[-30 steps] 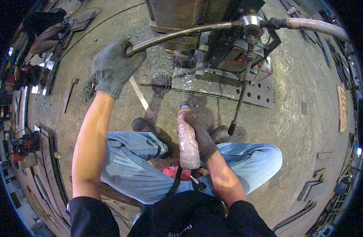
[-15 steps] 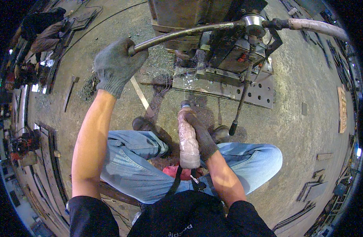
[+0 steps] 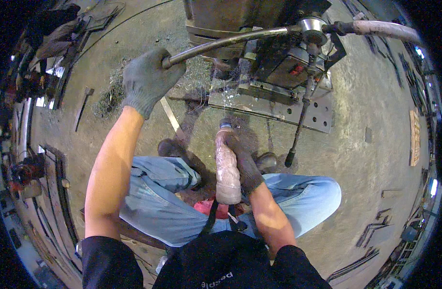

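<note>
My left hand (image 3: pixel 151 79), in a grey knit glove, is closed round the end of a long curved metal lever (image 3: pixel 226 39). The lever runs right to a round steel hub (image 3: pixel 313 31) on a machine (image 3: pixel 274 62). In my gloved right hand (image 3: pixel 243 161) is a crumpled plastic bottle (image 3: pixel 227 168) with a blue cap, gripped along its right side. The cap points away from me, toward the machine's base. A thin pale stream seems to run from the cap to the machine. Wet white specks lie on the perforated steel base plate (image 3: pixel 279 111).
A second handle with a black grip (image 3: pixel 290 158) hangs at the machine's right. Metal shavings (image 3: pixel 112 96) and a flat bar (image 3: pixel 171 118) lie on the floor at left. A hammer-like tool (image 3: pixel 84 109) is farther left. Another person (image 3: pixel 57 38) crouches at the far left.
The lever's end and my left hand have shifted slightly right in the picture. The black-gripped handle has swung a little right and nearer. My right hand still holds the bottle.
</note>
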A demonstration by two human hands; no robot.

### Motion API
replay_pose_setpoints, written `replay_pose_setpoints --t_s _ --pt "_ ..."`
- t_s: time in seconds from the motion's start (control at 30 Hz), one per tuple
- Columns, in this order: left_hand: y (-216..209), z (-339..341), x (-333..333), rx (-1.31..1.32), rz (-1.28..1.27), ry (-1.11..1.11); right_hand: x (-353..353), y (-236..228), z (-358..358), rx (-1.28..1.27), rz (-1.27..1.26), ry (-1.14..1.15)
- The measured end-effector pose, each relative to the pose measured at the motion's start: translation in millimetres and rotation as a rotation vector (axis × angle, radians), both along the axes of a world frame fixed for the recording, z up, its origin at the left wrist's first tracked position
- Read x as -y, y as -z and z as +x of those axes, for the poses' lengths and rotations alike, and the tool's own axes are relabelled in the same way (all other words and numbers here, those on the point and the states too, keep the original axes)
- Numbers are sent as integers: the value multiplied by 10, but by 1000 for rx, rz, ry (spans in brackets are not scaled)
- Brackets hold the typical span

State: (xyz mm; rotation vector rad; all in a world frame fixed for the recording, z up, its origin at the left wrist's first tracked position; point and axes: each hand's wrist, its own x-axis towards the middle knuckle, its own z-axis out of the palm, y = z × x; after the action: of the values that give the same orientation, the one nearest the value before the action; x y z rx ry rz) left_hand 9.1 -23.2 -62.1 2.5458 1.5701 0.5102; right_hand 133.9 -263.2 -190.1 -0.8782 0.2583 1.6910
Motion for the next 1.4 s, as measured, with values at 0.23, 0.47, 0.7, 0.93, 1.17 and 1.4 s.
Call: replay_pose_setpoints --t_s 0.23,0.47,0.7,0.93,1.17,1.4 --pt "-23 -31 -39 -6 -82 66 -5 120 -21 35 -14 -7" --pt "-171 -24 -130 -155 -118 179 27 10 -81 73 18 29" --pt "-162 -49 -158 -28 -244 222 69 48 -95 5 -7 -2" --pt "-170 -20 -131 -60 -243 172 12 143 -97 206 -29 -37" --pt "-120 -22 -140 -49 -211 160 50 273 -24 131 46 -1" --pt "-60 -52 -150 -20 -136 170 10 214 -67 143 29 17"
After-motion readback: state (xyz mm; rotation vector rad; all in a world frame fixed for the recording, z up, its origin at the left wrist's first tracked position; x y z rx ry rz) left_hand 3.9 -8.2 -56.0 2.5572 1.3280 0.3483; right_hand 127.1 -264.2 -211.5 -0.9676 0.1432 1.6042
